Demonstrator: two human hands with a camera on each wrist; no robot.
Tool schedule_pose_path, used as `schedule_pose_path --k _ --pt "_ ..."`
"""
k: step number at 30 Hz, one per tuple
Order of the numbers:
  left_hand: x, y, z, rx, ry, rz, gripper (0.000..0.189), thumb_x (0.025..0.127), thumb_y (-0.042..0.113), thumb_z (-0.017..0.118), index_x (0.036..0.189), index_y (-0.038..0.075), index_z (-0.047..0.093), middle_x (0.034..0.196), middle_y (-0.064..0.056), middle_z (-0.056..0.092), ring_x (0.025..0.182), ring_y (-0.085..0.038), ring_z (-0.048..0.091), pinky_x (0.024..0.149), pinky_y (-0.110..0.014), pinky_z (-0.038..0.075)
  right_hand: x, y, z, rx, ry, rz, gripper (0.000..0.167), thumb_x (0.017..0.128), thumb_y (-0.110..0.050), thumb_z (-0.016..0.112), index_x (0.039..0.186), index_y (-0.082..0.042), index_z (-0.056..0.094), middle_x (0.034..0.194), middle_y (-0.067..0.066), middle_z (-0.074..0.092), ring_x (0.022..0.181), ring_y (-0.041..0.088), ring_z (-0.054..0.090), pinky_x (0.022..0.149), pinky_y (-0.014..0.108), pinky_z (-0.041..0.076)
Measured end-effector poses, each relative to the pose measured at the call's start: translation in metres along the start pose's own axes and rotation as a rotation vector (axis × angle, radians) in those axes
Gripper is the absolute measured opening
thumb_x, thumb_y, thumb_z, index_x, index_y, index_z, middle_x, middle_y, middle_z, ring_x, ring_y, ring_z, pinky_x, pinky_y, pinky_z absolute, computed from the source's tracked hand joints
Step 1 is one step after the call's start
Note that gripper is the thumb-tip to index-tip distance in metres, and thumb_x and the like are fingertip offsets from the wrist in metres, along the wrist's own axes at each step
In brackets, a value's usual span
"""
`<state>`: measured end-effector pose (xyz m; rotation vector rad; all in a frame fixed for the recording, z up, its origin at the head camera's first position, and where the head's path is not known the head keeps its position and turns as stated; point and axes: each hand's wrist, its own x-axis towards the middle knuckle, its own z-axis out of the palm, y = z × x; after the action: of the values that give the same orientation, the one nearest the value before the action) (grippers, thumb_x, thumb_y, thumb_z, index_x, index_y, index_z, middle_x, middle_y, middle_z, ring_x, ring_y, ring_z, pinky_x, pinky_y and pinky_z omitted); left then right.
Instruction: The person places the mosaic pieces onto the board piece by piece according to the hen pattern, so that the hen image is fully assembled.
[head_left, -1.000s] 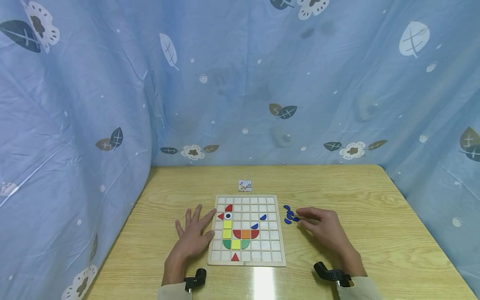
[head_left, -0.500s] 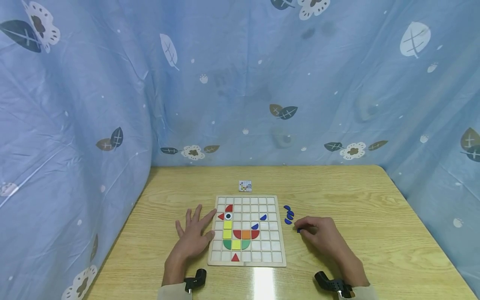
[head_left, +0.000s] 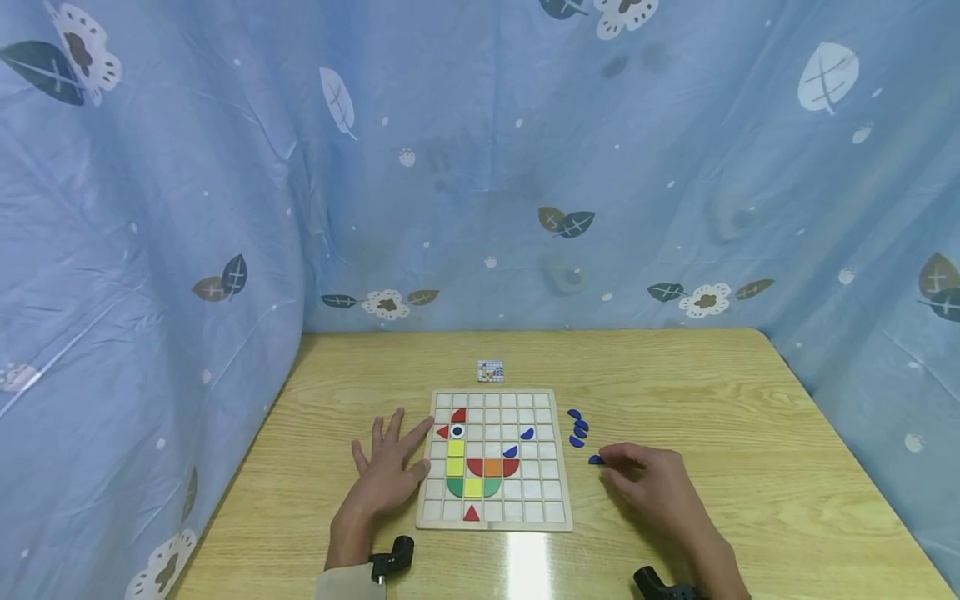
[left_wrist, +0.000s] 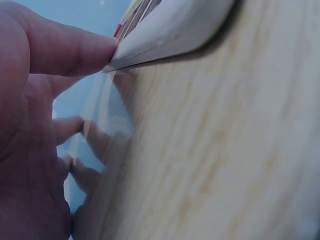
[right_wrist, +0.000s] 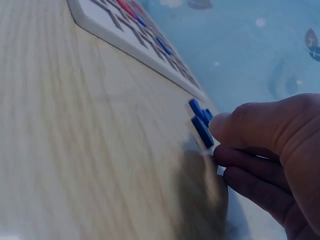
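A wooden grid board [head_left: 525, 526] holds red, yellow, orange, green and blue shapes that form a bird-like figure with an eye tile [head_left: 457, 431]. My left hand [head_left: 386, 477] lies with spread fingers along the board's left side, thumb and index fingertips touching its edge [left_wrist: 160, 47]. To the right of the board, my right hand [head_left: 648, 479] pinches a blue half-circle piece [head_left: 595, 460] at its fingertips, low over the table. That piece [right_wrist: 202, 132] shows beside the thumb in the right wrist view. Several more blue half-circle pieces [head_left: 576, 442] lie just beyond, near the board's right edge.
A small printed card [head_left: 491, 372] with a grid picture lies behind the board. The wooden table [head_left: 360, 367] ends at a blue patterned curtain [head_left: 480, 208] at the back and sides. A black wrist camera [head_left: 393, 557] sits on the left wrist.
My right hand has drawn one blue half-circle piece away from the small pile, toward the front, and shifted slightly forward and right. The left hand stays put.
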<state>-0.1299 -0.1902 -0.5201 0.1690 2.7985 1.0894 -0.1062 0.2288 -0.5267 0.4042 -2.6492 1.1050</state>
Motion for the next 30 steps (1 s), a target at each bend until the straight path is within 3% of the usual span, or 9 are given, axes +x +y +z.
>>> schedule_pose_path --k 13,18,23,30 --pt "0.001 0.002 0.002 -0.002 0.001 -0.005 0.065 0.102 0.014 0.067 0.165 0.021 0.052 0.182 -0.026 0.016 0.167 -0.058 -0.006 0.12 -0.083 -0.021 0.014 -0.012 0.021 0.0 -0.069 -0.019 0.027 0.085 -0.002 0.092 0.105 -0.019 0.085 0.104 -0.011 0.084 0.098 0.008 0.078 0.086 0.03 0.065" --pt "0.001 0.002 0.002 0.0 0.004 -0.005 0.065 0.101 0.013 0.067 0.165 0.02 0.053 0.182 -0.026 0.016 0.167 -0.058 -0.006 0.12 -0.083 -0.021 0.008 -0.015 0.018 -0.042 -0.065 -0.062 0.027 0.084 -0.003 0.093 0.102 -0.021 0.085 0.102 -0.015 0.083 0.099 0.006 0.078 0.089 0.032 0.065" --pt "0.001 0.002 0.002 -0.005 0.002 -0.004 0.065 0.101 0.014 0.067 0.165 0.02 0.053 0.182 -0.026 0.016 0.167 -0.058 -0.007 0.12 -0.083 -0.021 -0.004 -0.017 0.008 -0.041 -0.02 -0.105 0.027 0.08 -0.001 0.094 0.097 -0.02 0.085 0.095 -0.015 0.083 0.091 0.001 0.077 0.083 0.032 0.066" --pt "0.001 0.0 0.001 -0.004 0.003 -0.007 0.065 0.102 0.014 0.067 0.165 0.021 0.052 0.182 -0.026 0.015 0.167 -0.057 -0.008 0.12 -0.083 -0.021 -0.012 -0.017 0.002 0.005 -0.038 -0.064 0.026 0.083 -0.003 0.093 0.1 -0.021 0.084 0.097 -0.015 0.083 0.09 0.002 0.077 0.08 0.025 0.064"
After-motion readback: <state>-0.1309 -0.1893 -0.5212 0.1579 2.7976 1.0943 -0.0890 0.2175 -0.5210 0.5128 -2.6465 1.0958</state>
